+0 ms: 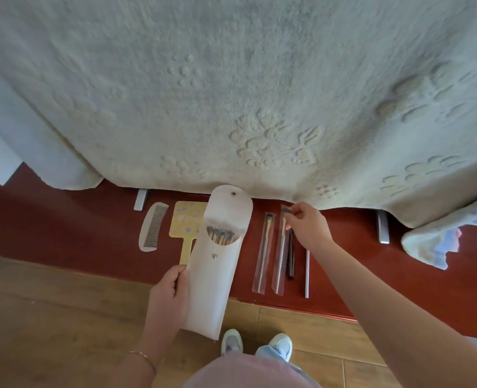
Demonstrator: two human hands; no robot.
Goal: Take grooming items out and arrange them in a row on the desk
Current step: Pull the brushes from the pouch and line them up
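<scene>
My left hand [170, 295] grips a long white pouch [217, 275] by its lower left side; its snap flap is open and several brush heads [221, 235] show in the mouth. My right hand [307, 224] pinches the top end of a sleeved makeup brush [280, 259] lying on the red desk surface [371, 275]. Left of it lies another sleeved brush [264, 256]. To its right lie a dark pencil [291, 259] and a thin silver stick [306, 273]. A white comb [152, 226] and a yellow hand mirror [186, 228] lie left of the pouch.
A cream embossed blanket [231, 93] hangs over the back of the desk surface, its hem close to the items. Metal brackets [383, 228] stick out beneath it. Crumpled cloth [433, 245] lies at the right. Wooden floor [49, 317] and my shoes [282, 345] are below.
</scene>
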